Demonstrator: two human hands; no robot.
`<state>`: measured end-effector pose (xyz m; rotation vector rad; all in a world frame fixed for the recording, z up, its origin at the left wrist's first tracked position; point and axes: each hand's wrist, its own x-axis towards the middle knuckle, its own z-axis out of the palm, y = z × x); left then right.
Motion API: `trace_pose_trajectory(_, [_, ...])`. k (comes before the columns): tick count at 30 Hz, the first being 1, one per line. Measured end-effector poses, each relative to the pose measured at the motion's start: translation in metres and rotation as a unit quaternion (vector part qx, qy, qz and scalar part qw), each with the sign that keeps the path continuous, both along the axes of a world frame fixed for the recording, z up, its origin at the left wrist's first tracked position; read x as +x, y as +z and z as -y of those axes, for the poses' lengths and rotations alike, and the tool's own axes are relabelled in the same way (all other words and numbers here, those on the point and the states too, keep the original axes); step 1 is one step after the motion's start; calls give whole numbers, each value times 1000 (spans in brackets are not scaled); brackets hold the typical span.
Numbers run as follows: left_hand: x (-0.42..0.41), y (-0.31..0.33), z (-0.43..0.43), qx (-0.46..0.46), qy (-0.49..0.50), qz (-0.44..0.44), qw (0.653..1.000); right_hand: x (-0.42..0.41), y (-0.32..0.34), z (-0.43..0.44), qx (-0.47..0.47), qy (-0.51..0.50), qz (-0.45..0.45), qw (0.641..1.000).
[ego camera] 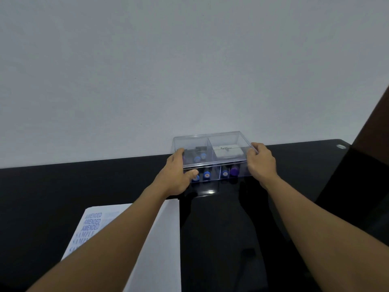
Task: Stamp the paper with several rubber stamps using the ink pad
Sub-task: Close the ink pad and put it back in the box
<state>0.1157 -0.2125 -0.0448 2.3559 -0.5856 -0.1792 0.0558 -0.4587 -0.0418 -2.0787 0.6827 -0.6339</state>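
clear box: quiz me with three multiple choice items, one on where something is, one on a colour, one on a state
1. Where is the ink pad? A in the box, back right compartment; B on the floor; C on a shelf.
2. What colour are the prints on the paper? A red; B blue; C green.
3. What holds the box? A one hand; B both hands; C nothing.
Key: 1 A, the white pad shows through the clear wall at back right. 2 B, AMENDED and SAMPLE read blue. 3 B, the left hand and right hand grip its ends.
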Motion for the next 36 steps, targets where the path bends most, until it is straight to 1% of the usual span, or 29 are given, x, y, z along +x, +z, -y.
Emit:
trace_pose_trajectory(11, [9, 1, -1, -27, -6, -30, 999, 2, -2, -1, 14, -1, 9, 1000])
trace_pose_trajectory(18, [6, 4, -5, -84, 0, -76, 994, -3, 6, -2, 35, 17, -20, 999])
trace_pose_trajectory(20, [3, 7, -8, -115, 7, -92, 989, -9, 11, -4, 54, 21, -20, 998])
trace_pose_trajectory(22, [-2, 13, -12, -121, 13, -89, 989, -15, 12, -7, 77, 10, -15, 997])
trace_pose_trajectory(26, [-15, 24, -27, -103, 49, -82, 990, -33, 13, -14, 120, -38, 0, 992])
trace_pose_trajectory(30, [-35, 36, -54, -90, 90, -69, 989, -63, 13, -31, 126, -73, 8, 989])
trace_pose_trajectory(33, [-58, 42, -75, -95, 114, -62, 987, -86, 11, -49, 117, -81, -9, 990])
trace_pose_trajectory(36, [-87, 48, -99, -107, 137, -75, 982, -109, 11, -73, 111, -64, -38, 991])
